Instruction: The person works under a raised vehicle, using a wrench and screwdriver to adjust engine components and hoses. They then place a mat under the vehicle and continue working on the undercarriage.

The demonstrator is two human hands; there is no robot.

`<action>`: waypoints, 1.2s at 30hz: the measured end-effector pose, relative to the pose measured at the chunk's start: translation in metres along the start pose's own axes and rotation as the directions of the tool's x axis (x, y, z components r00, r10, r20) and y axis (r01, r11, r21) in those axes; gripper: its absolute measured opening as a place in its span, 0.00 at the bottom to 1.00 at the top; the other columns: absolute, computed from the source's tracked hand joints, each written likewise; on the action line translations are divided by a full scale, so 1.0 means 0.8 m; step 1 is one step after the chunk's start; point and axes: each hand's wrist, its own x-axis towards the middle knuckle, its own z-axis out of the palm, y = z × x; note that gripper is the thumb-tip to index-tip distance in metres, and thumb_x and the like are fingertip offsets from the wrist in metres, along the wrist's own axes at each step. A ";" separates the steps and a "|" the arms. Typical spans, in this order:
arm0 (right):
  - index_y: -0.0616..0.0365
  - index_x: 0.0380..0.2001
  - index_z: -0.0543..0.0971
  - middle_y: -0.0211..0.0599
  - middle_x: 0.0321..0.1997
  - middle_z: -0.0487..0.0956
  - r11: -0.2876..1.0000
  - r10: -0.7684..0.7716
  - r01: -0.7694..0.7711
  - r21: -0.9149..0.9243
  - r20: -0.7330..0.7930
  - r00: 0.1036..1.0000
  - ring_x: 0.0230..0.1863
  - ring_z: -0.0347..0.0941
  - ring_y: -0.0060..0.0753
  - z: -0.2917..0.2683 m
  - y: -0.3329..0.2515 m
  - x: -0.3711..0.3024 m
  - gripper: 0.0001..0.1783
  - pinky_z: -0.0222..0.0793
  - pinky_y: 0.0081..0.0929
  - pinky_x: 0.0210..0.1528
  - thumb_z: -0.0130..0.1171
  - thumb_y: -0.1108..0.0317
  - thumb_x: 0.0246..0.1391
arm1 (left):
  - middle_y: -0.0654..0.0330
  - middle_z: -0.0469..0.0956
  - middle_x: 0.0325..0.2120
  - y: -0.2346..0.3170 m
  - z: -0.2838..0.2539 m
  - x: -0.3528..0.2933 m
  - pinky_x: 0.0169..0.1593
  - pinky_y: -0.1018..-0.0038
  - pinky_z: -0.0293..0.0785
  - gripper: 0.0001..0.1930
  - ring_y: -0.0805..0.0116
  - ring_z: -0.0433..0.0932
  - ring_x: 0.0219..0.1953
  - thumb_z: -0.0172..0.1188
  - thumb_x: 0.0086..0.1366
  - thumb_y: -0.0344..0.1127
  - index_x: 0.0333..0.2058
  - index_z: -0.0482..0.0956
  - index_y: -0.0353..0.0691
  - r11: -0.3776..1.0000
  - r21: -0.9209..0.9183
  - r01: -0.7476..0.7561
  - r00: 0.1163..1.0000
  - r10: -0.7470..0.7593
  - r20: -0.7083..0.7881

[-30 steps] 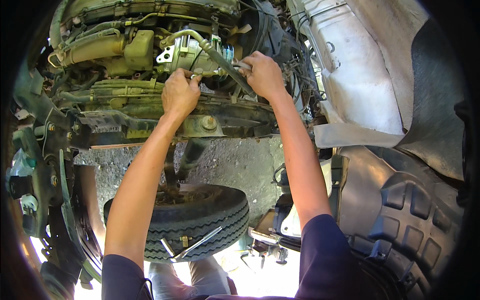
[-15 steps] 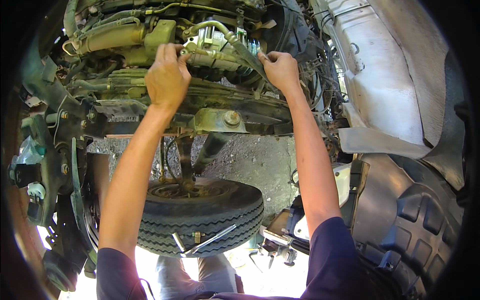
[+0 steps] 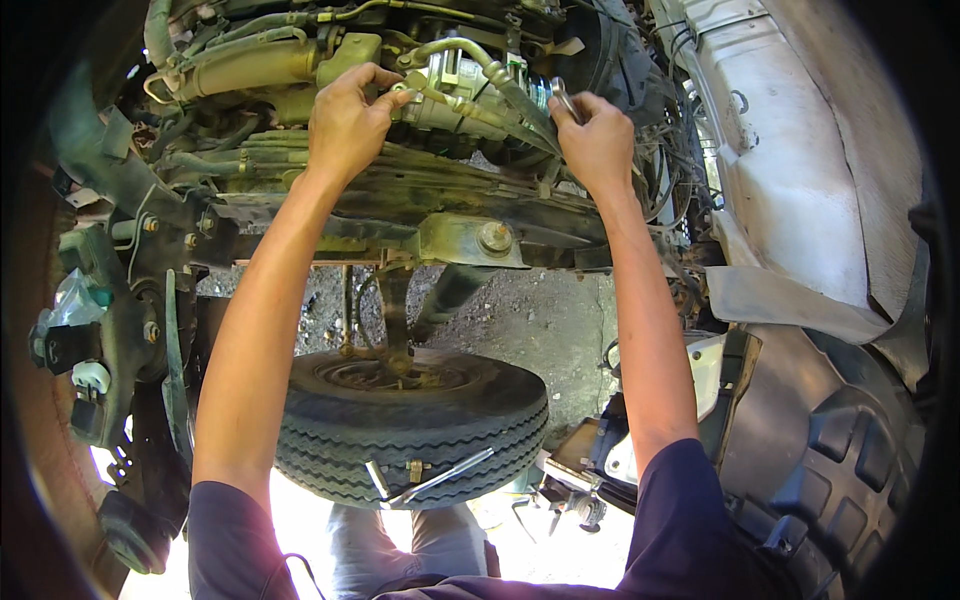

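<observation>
My right hand (image 3: 597, 145) is closed around a small metal wrench (image 3: 562, 97), whose ring end stands up past the fingers. It is beside the pulley end of a silver compressor (image 3: 440, 108) in the engine bay. My left hand (image 3: 350, 122) reaches the compressor's other end, with thumb and forefinger about a pipe fitting (image 3: 415, 84); the fingertips' exact contact is hard to make out. A bent metal pipe (image 3: 455, 46) runs over the compressor into a dark hose (image 3: 525, 105), which slopes down toward my right hand.
Below the frame rail (image 3: 380, 205), with its large bolt (image 3: 494, 237), lies a tire (image 3: 410, 420). A ratchet handle (image 3: 450, 472), a socket (image 3: 376, 478) and a brass-coloured fitting (image 3: 417, 470) rest on its tread. Body panels (image 3: 790, 150) flank the right side; a plastic bag (image 3: 75, 300) hangs left.
The view has shifted slightly, so the scene sits further right. The wrench in my right hand has tilted up and its ring end now shows. My left hand's fingers have spread a little.
</observation>
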 end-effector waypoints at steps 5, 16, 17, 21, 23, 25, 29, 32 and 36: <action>0.59 0.38 0.88 0.50 0.32 0.86 0.951 -0.259 0.275 0.143 -0.120 0.958 0.33 0.83 0.55 0.027 -0.062 0.017 0.17 0.78 0.41 0.41 0.72 0.56 0.55 | 0.55 0.86 0.27 0.000 -0.010 0.010 0.37 0.66 0.74 0.14 0.63 0.82 0.29 0.74 0.63 0.43 0.42 0.89 0.41 0.999 0.017 0.050 0.993 -0.051 0.110; 0.67 0.36 0.88 0.60 0.40 0.87 0.980 0.087 -0.027 -0.199 0.297 0.951 0.44 0.86 0.61 0.064 -0.147 0.028 0.37 0.82 0.50 0.47 0.70 0.35 0.54 | 0.59 0.88 0.30 -0.016 -0.014 0.032 0.40 0.72 0.78 0.13 0.73 0.82 0.31 0.73 0.65 0.38 0.42 0.89 0.35 0.961 -0.217 0.173 0.953 -0.107 0.284; 0.64 0.37 0.89 0.58 0.41 0.87 0.974 0.117 -0.046 -0.222 0.320 0.940 0.45 0.86 0.59 0.065 -0.145 0.029 0.34 0.82 0.49 0.47 0.71 0.37 0.55 | 0.61 0.86 0.30 -0.017 -0.014 0.034 0.38 0.73 0.78 0.13 0.75 0.81 0.30 0.73 0.66 0.38 0.42 0.89 0.35 0.944 -0.264 0.199 0.947 -0.115 0.301; 0.66 0.37 0.88 0.57 0.40 0.88 0.955 0.127 -0.022 -0.297 0.340 0.932 0.44 0.87 0.55 0.075 -0.139 0.040 0.41 0.82 0.48 0.44 0.69 0.30 0.51 | 0.61 0.87 0.33 -0.022 -0.014 0.038 0.39 0.74 0.80 0.13 0.75 0.82 0.33 0.72 0.68 0.39 0.42 0.89 0.35 0.945 -0.245 0.216 0.938 -0.131 0.321; 0.66 0.37 0.88 0.55 0.41 0.88 0.938 0.184 -0.058 -0.341 0.350 0.919 0.44 0.87 0.54 0.081 -0.138 0.044 0.48 0.82 0.47 0.44 0.69 0.23 0.46 | 0.60 0.87 0.35 -0.023 -0.013 0.035 0.39 0.74 0.80 0.13 0.76 0.83 0.34 0.71 0.68 0.40 0.43 0.89 0.35 0.938 -0.260 0.229 0.933 -0.135 0.333; 0.65 0.37 0.89 0.54 0.42 0.88 0.942 0.186 -0.065 -0.328 0.354 0.916 0.44 0.87 0.54 0.081 -0.136 0.046 0.47 0.82 0.47 0.45 0.69 0.22 0.45 | 0.59 0.87 0.37 -0.023 -0.012 0.034 0.40 0.74 0.82 0.15 0.75 0.83 0.35 0.71 0.69 0.41 0.47 0.87 0.35 0.937 -0.253 0.242 0.928 -0.147 0.341; 0.63 0.38 0.89 0.52 0.42 0.88 0.939 0.213 -0.085 -0.334 0.371 0.904 0.45 0.87 0.53 0.081 -0.133 0.047 0.46 0.82 0.47 0.46 0.71 0.23 0.45 | 0.60 0.87 0.40 -0.027 -0.007 0.032 0.42 0.74 0.81 0.17 0.75 0.83 0.37 0.70 0.69 0.40 0.50 0.85 0.36 0.891 -0.269 0.366 0.904 -0.272 0.330; 0.63 0.38 0.89 0.52 0.43 0.88 0.931 0.239 -0.096 -0.351 0.391 0.889 0.46 0.87 0.54 0.087 -0.128 0.052 0.45 0.82 0.47 0.47 0.71 0.24 0.45 | 0.63 0.87 0.42 -0.036 0.003 0.036 0.45 0.75 0.78 0.19 0.74 0.83 0.40 0.70 0.70 0.44 0.54 0.84 0.39 0.868 -0.292 0.403 0.887 -0.290 0.360; 0.63 0.42 0.88 0.51 0.45 0.88 0.933 0.159 -0.028 -0.360 0.341 0.927 0.47 0.87 0.52 0.094 -0.130 0.062 0.46 0.82 0.47 0.48 0.72 0.24 0.44 | 0.58 0.87 0.40 -0.040 0.024 0.041 0.40 0.74 0.81 0.17 0.72 0.84 0.38 0.71 0.67 0.37 0.51 0.86 0.34 0.788 -0.491 0.371 0.927 -0.279 0.253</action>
